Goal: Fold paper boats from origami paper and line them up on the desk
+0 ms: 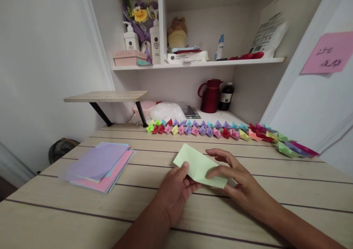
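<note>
A light green sheet of paper (197, 163), longer than it is wide, is held tilted just above the wooden table. My left hand (176, 190) grips its near left edge, thumb on top and the other fingers underneath. At the right end, my right hand (237, 177) has its thumb below the corner and a finger pressed on the upper face, pinching the paper. Its remaining fingers are raised and spread. Whether the sheet is folded double I cannot tell. To the left lies a stack of coloured paper (102, 162), purple on top with pink and blue edges showing.
Two rows of small folded paper boats (202, 130) line the table's back, with larger boats (296, 149) at the right end. Behind stand a red jug (211, 96) and a dark bottle (226, 97). A small raised shelf (106, 96) stands back left. A pink note (328, 53) hangs right.
</note>
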